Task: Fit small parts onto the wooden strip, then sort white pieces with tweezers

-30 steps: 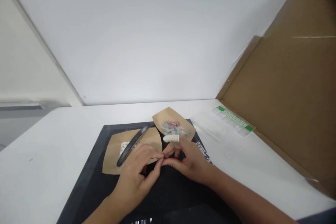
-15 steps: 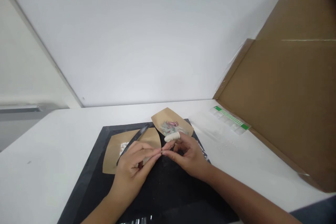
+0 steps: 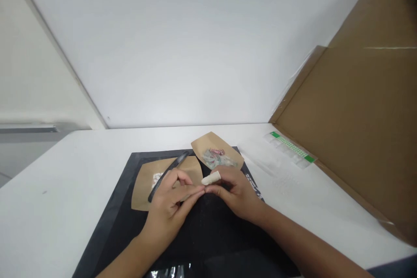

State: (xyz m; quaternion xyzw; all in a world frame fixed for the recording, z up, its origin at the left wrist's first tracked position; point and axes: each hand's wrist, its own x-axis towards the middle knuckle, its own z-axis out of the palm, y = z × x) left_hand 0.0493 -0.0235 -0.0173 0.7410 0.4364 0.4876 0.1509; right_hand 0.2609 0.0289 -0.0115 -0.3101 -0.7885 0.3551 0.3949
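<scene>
one left hand (image 3: 169,202) and one right hand (image 3: 237,192) meet at the fingertips above the black mat (image 3: 208,234), digits pinched; whether anything is gripped cannot be determined. a black strip (image 3: 176,164) crosses the brown sheet (image 3: 140,191) behind the left hand.

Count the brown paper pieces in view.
2: left piece under the black strip, partly behind the left hand; far piece across the far edge of the black mat, beyond the right hand. Others could be hidden.

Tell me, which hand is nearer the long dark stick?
Left. The left hand overlaps the stick in view; the right hand is farther off, to its right.
</scene>
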